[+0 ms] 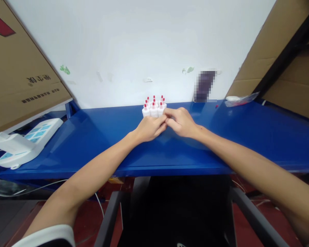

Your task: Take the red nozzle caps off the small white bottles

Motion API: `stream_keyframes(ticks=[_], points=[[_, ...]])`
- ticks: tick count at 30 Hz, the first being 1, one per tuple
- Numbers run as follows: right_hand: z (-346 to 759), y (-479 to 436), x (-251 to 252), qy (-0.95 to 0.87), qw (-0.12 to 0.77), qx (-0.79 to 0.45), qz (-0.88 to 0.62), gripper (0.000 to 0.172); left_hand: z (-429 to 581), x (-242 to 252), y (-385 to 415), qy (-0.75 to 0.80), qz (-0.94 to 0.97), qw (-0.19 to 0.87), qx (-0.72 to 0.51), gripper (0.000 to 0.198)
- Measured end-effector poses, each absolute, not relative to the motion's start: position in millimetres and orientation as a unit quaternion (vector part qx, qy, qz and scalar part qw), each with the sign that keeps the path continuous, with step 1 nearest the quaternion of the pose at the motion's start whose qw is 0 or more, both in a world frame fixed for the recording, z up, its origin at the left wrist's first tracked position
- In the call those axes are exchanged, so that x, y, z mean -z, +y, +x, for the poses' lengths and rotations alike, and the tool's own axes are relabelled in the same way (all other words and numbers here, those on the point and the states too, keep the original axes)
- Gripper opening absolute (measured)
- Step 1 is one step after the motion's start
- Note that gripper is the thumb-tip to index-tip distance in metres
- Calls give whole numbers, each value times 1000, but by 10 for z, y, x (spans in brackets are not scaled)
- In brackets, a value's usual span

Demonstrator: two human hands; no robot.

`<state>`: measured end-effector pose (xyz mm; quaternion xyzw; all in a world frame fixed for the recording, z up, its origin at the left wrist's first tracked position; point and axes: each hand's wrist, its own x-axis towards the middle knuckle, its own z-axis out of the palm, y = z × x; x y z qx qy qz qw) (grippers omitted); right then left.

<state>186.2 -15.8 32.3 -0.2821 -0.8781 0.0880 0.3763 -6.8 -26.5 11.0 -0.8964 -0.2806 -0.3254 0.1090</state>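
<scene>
A tight cluster of several small white squeeze bottles [153,112] with red-tipped nozzles stands upright at the back of the blue table [100,144]. Just in front of them, my left hand [150,128] and my right hand [181,122] meet fingertip to fingertip. Both are closed, with thumbs and fingers pinched together. Whatever lies between the fingers, if anything, is hidden. The lower front of the bottles is partly covered by my hands.
On the left lies a white power strip [47,127] with a plugged-in adapter [14,144] beside a cardboard box [23,68]. A dark pixelated phone-like object [204,86] leans against the wall. A small red cap-like piece [216,106] and a clear plastic bag [243,100] sit at right.
</scene>
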Motion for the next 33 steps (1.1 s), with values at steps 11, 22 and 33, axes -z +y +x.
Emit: stream_keyframes(ticks=[11, 22, 33], points=[[1879, -89, -268, -899, 342, -141, -234, 33, -39, -54, -231, -275, -882, -55, 378, 28], [1942, 141, -284, -759, 504, -168, -376, 31, -212, -396, -37, -393, -724, -375, 426, 56], [1910, 125, -276, -751, 482, -222, -392, 29, -254, -351, -56, -447, -783, -290, 322, 45]])
